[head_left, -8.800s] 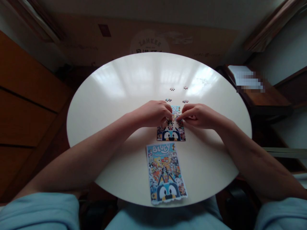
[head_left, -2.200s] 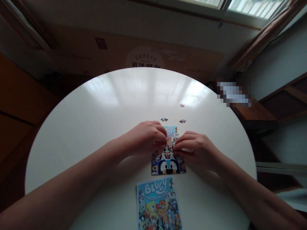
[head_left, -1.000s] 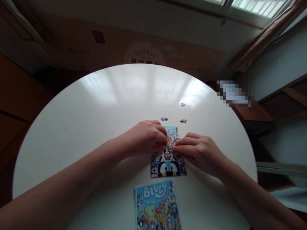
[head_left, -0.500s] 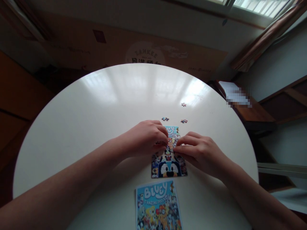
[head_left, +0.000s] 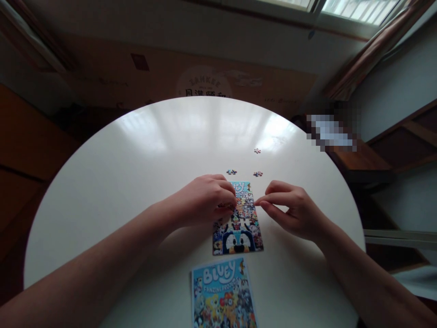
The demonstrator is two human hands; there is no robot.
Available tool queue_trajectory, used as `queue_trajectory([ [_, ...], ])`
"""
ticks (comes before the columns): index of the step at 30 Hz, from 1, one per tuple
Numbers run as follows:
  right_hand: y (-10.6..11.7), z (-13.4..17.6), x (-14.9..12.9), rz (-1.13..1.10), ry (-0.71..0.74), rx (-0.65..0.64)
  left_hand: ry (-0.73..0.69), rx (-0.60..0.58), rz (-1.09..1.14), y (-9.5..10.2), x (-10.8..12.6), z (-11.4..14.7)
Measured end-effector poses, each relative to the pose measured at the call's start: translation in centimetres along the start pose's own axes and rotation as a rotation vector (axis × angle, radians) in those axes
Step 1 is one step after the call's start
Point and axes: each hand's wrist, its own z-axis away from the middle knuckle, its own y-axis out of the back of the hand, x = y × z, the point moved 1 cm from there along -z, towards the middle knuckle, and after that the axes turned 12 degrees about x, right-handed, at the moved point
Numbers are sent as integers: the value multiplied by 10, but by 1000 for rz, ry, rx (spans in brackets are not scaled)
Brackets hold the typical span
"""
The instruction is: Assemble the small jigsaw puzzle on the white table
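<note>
A nearly assembled jigsaw puzzle [head_left: 238, 241] with a blue cartoon dog's face lies flat on the white table [head_left: 153, 150]. A light gap crosses it near the middle. My left hand [head_left: 213, 198] bends over the puzzle's left side, fingers curled and closed; a dark patterned bit shows between thumb and fingers, but I cannot tell if it is a loose piece. Beside the right edge, my right hand [head_left: 293, 207] has its thumb and forefinger tips close together, the forefinger tip at the puzzle's border. Anything between them is too small to make out.
Beyond the puzzle lie a few loose puzzle pieces [head_left: 231, 172], another piece [head_left: 257, 174], and one farther back [head_left: 257, 151]. A Bluey picture sheet [head_left: 223, 291] is in front of the puzzle. A wooden stand [head_left: 355, 157] stands past the table's right edge.
My right hand has drawn back to the right, from over the puzzle to its right border, uncovering that side. My left hand stays nearly in place. The view has shifted slightly.
</note>
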Motion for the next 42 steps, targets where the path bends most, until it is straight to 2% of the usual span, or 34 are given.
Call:
queue_trajectory([
  [8,-8,-1,-1,51,70,-217,-74,-3,-15,2,5,-1],
  [16,-10,1,-3,97,0,-259,-63,-82,-120,3,19,-4],
  [18,-9,1,2,5,-20,-213,-50,-89,-129,3,21,-4],
  [20,-7,-1,8,-72,-39,-87,-44,-95,-126,2,19,-3],
  [22,-4,-1,15,-81,-58,53,-44,-97,-115,2,16,-1],
  [24,-3,-2,20,-50,-79,125,-36,-94,-92,2,13,0],
  [29,-5,-1,23,-13,-104,151,41,-96,-7,3,10,1],
  [33,-6,-3,22,7,-122,204,114,-101,-45,2,9,1],
  [42,-3,-3,33,1,-279,350,-29,-155,-116,3,14,-2],
])
